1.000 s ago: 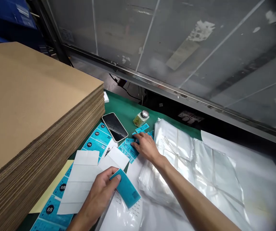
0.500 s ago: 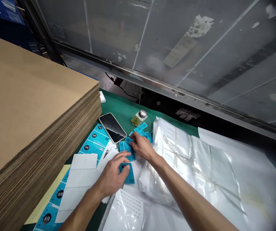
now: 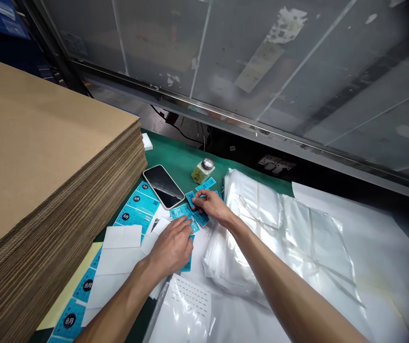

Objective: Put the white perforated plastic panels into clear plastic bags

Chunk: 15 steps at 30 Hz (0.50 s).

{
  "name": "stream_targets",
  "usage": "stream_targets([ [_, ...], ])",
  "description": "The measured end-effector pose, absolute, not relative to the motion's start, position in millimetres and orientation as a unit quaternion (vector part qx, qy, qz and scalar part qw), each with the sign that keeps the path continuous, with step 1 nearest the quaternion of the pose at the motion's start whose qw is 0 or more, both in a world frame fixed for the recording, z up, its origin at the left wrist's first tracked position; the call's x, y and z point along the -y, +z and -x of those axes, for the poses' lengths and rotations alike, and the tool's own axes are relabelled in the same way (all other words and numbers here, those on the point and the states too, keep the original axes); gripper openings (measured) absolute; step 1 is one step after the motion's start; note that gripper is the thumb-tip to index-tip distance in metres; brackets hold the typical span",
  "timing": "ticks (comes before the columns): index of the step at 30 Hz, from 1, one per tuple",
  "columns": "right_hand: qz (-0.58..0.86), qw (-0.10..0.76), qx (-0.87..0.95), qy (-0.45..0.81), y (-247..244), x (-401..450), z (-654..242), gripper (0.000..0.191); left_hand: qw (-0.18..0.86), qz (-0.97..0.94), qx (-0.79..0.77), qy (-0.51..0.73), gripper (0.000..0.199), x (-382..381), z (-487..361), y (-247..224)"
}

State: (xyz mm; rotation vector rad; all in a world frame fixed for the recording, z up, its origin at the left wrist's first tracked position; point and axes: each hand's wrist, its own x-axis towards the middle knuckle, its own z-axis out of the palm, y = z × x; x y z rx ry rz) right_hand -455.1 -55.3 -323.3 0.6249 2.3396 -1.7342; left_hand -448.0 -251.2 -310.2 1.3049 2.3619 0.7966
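Small blue printed labels (image 3: 184, 213) lie in a loose pile between the phone and the plastic bags. My right hand (image 3: 209, 204) pinches a small blue label (image 3: 190, 198) at the pile's upper part. My left hand (image 3: 175, 244) rests palm down, fingertips on the lower labels, fingers spread a little. Under its thumb side, part of a larger blue label (image 3: 189, 264) shows. Left of the hands, sheets of blue labels (image 3: 138, 208) with black round marks are partly covered by white paper pieces (image 3: 118, 257).
A tall cardboard stack (image 3: 47, 143) fills the left. A phone (image 3: 164, 186) and a small jar (image 3: 203, 170) with a metal lid stand beyond my hands. Tied clear plastic bags (image 3: 254, 214) are at the right. A grey panel (image 3: 243, 57) rises behind the green table (image 3: 168, 147).
My left hand has turned flatter and come over the lower labels, covering more of the larger one. My right hand now pinches a label lifted at an angle. The view has shifted slightly.
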Motion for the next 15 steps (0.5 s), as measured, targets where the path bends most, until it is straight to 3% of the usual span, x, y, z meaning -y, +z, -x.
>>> stream_targets([
  [5, -0.226, 0.030, -0.758, -0.612, -311, 51, 461, 0.024, 0.180, -0.443, -0.816, 0.324, 0.028, 250, 449, -308],
  [10, -0.218, 0.021, -0.702, -0.678, -270, 62, 432, 0.027, 0.185, -0.289, -0.793, 0.504, 0.019, 256, 451, -283],
  [15, -0.253, 0.019, -0.640, -0.725, -221, 102, 325, 0.027, 0.427, -0.036, -0.608, 0.669, 0.030, 268, 418, -251],
])
